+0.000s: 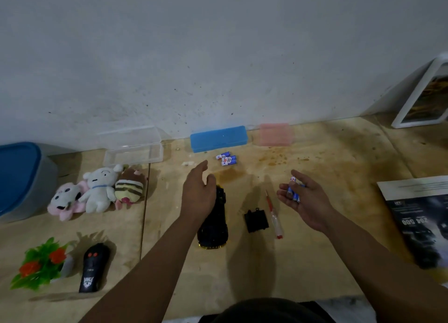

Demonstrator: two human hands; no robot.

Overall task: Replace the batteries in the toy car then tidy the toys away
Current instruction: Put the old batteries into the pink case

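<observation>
A blue-lidded tub [20, 177] is seen at the left edge of the frame. The black toy car [214, 223], belly up, is placed at lower centre, its front covered by the left hand [199, 191], fingers spread open. Several blue batteries [293, 192] are cupped in the half-curled right hand [306, 199], right of centre. Three loose batteries [226, 159] are laid near the blue case [218, 138].

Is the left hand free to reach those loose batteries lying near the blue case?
Probably yes. The left hand is open and empty above the toy car, and the loose batteries lie just beyond its fingertips, in front of the blue case. Only bare table lies between them.
</observation>
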